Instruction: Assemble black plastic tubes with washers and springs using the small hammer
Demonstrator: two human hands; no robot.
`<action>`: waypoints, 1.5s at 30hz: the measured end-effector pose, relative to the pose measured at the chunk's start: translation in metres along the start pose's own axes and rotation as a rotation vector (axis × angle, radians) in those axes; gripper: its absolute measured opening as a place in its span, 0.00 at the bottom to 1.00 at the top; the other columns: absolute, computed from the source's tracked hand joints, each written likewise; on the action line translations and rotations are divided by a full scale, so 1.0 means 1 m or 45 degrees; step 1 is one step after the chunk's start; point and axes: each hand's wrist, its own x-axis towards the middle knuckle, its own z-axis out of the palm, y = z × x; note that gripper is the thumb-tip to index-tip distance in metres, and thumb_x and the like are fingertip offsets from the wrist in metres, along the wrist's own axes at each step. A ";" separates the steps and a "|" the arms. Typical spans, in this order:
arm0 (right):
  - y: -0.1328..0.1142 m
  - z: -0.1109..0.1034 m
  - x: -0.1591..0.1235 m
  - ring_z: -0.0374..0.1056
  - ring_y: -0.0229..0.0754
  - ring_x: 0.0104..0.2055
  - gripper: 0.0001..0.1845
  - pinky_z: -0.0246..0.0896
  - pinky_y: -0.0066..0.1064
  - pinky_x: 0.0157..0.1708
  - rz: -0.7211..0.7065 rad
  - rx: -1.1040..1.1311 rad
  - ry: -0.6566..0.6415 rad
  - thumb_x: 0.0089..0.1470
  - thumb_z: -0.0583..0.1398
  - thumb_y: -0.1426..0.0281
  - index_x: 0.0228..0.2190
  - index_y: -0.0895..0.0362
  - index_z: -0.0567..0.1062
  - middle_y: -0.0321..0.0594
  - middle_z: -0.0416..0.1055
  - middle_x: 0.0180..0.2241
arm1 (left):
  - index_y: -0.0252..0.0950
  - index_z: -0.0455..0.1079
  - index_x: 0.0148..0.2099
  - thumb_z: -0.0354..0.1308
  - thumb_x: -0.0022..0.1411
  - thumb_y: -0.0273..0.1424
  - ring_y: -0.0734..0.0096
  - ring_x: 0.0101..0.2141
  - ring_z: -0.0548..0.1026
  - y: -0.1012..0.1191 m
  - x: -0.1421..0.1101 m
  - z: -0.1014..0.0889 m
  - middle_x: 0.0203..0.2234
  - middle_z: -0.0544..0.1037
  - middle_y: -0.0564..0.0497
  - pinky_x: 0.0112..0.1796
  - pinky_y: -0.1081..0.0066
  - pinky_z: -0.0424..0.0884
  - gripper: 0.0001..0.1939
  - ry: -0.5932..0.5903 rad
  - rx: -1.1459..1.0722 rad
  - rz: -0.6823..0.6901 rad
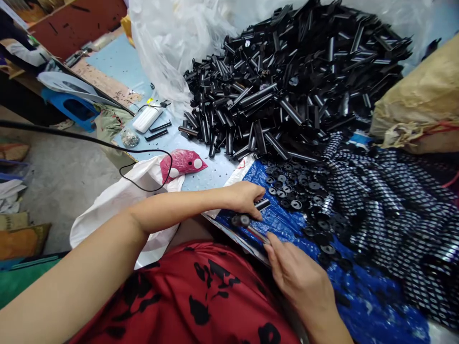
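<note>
My left hand (245, 197) is closed around a short black tube (261, 205) just above the blue tarp (272, 224). My right hand (297, 274) pinches a thin dark piece (256, 232) right below it, its fingers pressed together. The two hands nearly meet. Several small black round caps (287, 191) lie scattered on the tarp just beyond my left hand. A big heap of black tubes (294, 81) fills the table behind them.
Rows of striped black tubes (387, 205) lie at the right. A tan sack (423, 100) stands at the far right, clear plastic sheeting (168, 43) at the back. A pink bag (181, 163), a white power strip (147, 118) and a black cable (107, 143) lie left.
</note>
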 end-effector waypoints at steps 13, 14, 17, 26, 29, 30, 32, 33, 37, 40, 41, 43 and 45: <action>0.033 0.008 -0.028 0.66 0.32 0.43 0.13 0.57 0.27 0.47 0.225 -0.028 0.105 0.57 0.63 0.62 0.40 0.58 0.79 0.36 0.74 0.40 | 0.37 0.77 0.39 0.71 0.53 0.34 0.68 0.30 0.70 -0.051 -0.193 -0.105 0.29 0.77 0.50 0.31 0.70 0.57 0.12 -0.261 0.420 -0.297; 0.032 0.012 -0.024 0.65 0.32 0.43 0.13 0.57 0.27 0.47 0.222 -0.026 0.107 0.57 0.63 0.62 0.38 0.58 0.79 0.37 0.74 0.40 | 0.37 0.77 0.43 0.70 0.56 0.38 0.67 0.32 0.72 -0.048 -0.192 -0.104 0.32 0.78 0.49 0.33 0.70 0.60 0.14 -0.246 0.374 -0.235; 0.023 0.017 -0.009 0.64 0.33 0.44 0.12 0.56 0.27 0.47 0.217 -0.066 0.117 0.58 0.63 0.64 0.39 0.59 0.80 0.39 0.74 0.40 | 0.36 0.75 0.53 0.56 0.70 0.42 0.67 0.40 0.75 -0.032 -0.144 -0.093 0.42 0.79 0.45 0.42 0.70 0.66 0.18 0.041 0.212 0.070; 0.042 -0.018 -0.029 0.68 0.26 0.43 0.12 0.61 0.21 0.48 0.386 -0.161 0.292 0.59 0.61 0.71 0.45 0.60 0.75 0.37 0.74 0.42 | 0.35 0.75 0.43 0.52 0.68 0.36 0.53 0.41 0.77 -0.041 0.033 -0.086 0.39 0.80 0.41 0.39 0.63 0.66 0.14 0.652 0.617 -0.388; 0.075 -0.034 -0.040 0.68 0.27 0.40 0.15 0.61 0.21 0.46 0.703 -0.461 0.361 0.60 0.60 0.68 0.46 0.62 0.75 0.39 0.74 0.41 | 0.36 0.75 0.39 0.53 0.65 0.34 0.57 0.36 0.76 -0.043 0.032 -0.087 0.32 0.79 0.44 0.35 0.65 0.63 0.11 0.688 0.591 -0.367; 0.085 -0.037 -0.039 0.68 0.27 0.39 0.17 0.59 0.22 0.44 0.782 -0.537 0.279 0.61 0.60 0.64 0.47 0.61 0.75 0.38 0.74 0.40 | 0.36 0.74 0.36 0.54 0.64 0.34 0.59 0.34 0.75 -0.041 0.029 -0.087 0.30 0.78 0.45 0.33 0.65 0.61 0.10 0.701 0.576 -0.366; 0.100 -0.038 -0.031 0.65 0.29 0.36 0.23 0.53 0.25 0.37 0.876 -0.643 0.057 0.60 0.60 0.55 0.49 0.60 0.74 0.38 0.74 0.38 | 0.35 0.70 0.32 0.56 0.61 0.32 0.63 0.29 0.72 -0.036 0.019 -0.087 0.26 0.76 0.47 0.31 0.66 0.58 0.07 0.728 0.528 -0.358; 0.105 -0.037 -0.027 0.64 0.30 0.34 0.26 0.49 0.26 0.35 0.904 -0.667 -0.040 0.60 0.59 0.52 0.49 0.59 0.74 0.38 0.74 0.36 | 0.35 0.69 0.31 0.56 0.59 0.31 0.66 0.27 0.70 -0.034 0.013 -0.086 0.24 0.74 0.48 0.30 0.67 0.56 0.06 0.749 0.486 -0.350; 0.114 -0.024 -0.023 0.63 0.29 0.34 0.28 0.47 0.25 0.35 0.979 -0.563 -0.082 0.61 0.57 0.51 0.52 0.58 0.74 0.40 0.74 0.38 | 0.36 0.66 0.39 0.57 0.55 0.29 0.74 0.20 0.62 -0.038 -0.013 -0.074 0.18 0.66 0.56 0.26 0.71 0.55 0.08 0.847 -0.076 -0.239; 0.115 -0.017 -0.035 0.67 0.27 0.36 0.29 0.57 0.23 0.40 1.087 -0.221 0.120 0.60 0.58 0.50 0.53 0.58 0.75 0.39 0.75 0.42 | 0.38 0.60 0.41 0.58 0.53 0.32 0.73 0.20 0.67 -0.040 -0.028 -0.061 0.20 0.70 0.57 0.24 0.73 0.61 0.13 0.901 -0.825 -0.184; 0.114 -0.016 -0.039 0.67 0.27 0.36 0.30 0.60 0.23 0.42 1.145 -0.074 0.205 0.58 0.59 0.50 0.52 0.59 0.75 0.40 0.75 0.43 | 0.38 0.59 0.40 0.58 0.52 0.32 0.73 0.20 0.69 -0.039 -0.031 -0.056 0.22 0.72 0.56 0.24 0.73 0.63 0.14 0.920 -1.046 -0.187; 0.106 -0.017 -0.045 0.69 0.27 0.38 0.33 0.63 0.22 0.44 1.314 0.326 0.430 0.53 0.64 0.50 0.51 0.61 0.74 0.41 0.74 0.43 | 0.38 0.58 0.39 0.59 0.50 0.31 0.75 0.19 0.69 -0.032 -0.034 -0.048 0.24 0.75 0.54 0.23 0.75 0.64 0.15 0.913 -1.365 -0.209; 0.092 -0.020 -0.047 0.69 0.29 0.38 0.40 0.66 0.24 0.43 1.451 0.752 0.623 0.48 0.66 0.47 0.53 0.61 0.70 0.42 0.73 0.41 | 0.37 0.59 0.40 0.61 0.52 0.32 0.78 0.16 0.64 -0.021 -0.036 -0.039 0.21 0.74 0.56 0.19 0.78 0.58 0.15 0.834 -1.515 -0.226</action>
